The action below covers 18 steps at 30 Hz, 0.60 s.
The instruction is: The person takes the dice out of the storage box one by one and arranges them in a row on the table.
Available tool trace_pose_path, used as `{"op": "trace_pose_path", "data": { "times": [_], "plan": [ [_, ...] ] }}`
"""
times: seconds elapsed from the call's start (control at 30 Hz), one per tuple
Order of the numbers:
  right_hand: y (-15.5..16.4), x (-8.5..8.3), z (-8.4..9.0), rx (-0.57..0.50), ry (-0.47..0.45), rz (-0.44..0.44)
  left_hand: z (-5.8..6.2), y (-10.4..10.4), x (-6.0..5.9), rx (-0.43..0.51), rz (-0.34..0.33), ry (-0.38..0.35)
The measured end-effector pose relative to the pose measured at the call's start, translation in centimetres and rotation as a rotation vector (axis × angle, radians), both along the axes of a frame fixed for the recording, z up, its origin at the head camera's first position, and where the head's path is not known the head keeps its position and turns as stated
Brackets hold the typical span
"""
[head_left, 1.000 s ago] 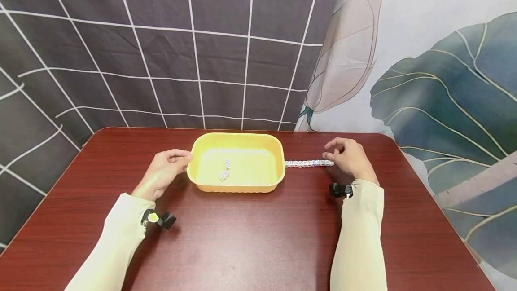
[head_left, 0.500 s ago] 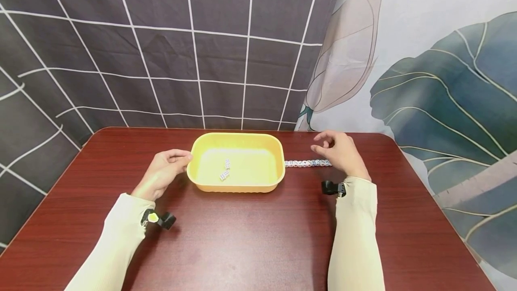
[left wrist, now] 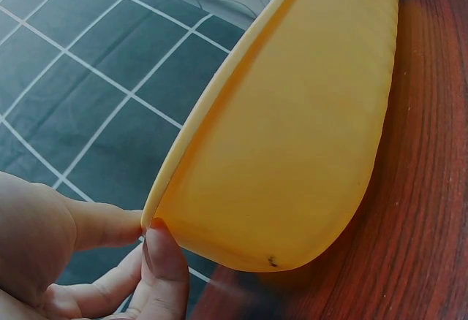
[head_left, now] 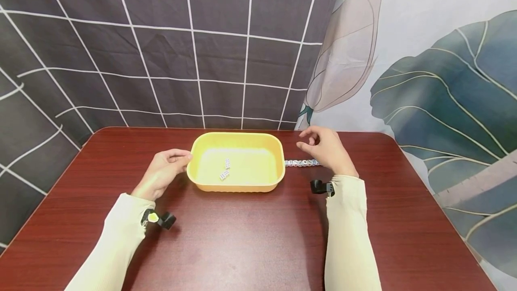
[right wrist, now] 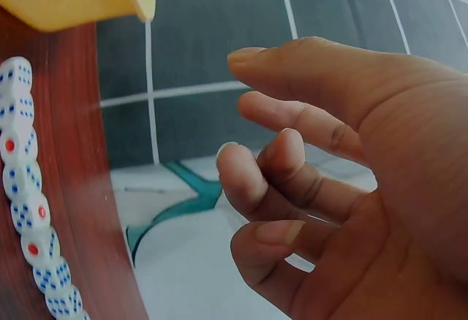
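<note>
A yellow plastic tray (head_left: 236, 135) sits on the dark red table, with two small white dice (head_left: 224, 174) inside it. My left hand (head_left: 186, 156) pinches the tray's left rim; the left wrist view shows the thumb and forefinger (left wrist: 146, 229) meeting on the tray (left wrist: 292, 137) edge. A straight row of white dice (head_left: 300, 163) runs rightward from the tray's right wall. My right hand (head_left: 307, 140) hovers just above that row with loosely curled fingers, empty. In the right wrist view the hand (right wrist: 238, 104) stands clear of the dice row (right wrist: 22, 188).
The wooden table (head_left: 242, 237) stretches bare toward me. A dark grid-patterned cloth (head_left: 161, 57) and a leaf-print cloth (head_left: 424, 80) hang right behind the table's far edge. Small black cameras sit on both wrists (head_left: 321, 187).
My right hand has lifted off the right end of the dice row and moved left toward the tray. The left hand and the tray have stayed put.
</note>
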State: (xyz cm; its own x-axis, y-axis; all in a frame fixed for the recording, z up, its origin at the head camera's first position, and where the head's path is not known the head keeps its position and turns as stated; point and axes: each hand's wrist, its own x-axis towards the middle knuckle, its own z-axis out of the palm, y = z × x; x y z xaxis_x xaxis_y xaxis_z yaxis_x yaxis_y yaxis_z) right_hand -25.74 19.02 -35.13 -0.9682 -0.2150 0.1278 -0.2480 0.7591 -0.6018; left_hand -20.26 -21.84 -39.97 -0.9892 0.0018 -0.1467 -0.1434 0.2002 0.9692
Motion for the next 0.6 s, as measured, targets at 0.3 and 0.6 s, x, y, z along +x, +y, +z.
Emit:
{"op": "trace_pose_path", "data": {
  "times": [0.3, 0.6],
  "plan": [
    [-2.3, 0.0, 0.0, -0.011, 0.017, 0.065, 0.0, 0.0, 0.1, 0.012, -0.002, 0.01],
    [-4.3, 0.2, -0.1, -0.01, 0.022, 0.099, 0.1, 0.0, 0.1, 0.014, -0.002, 0.001]
  ]
}}
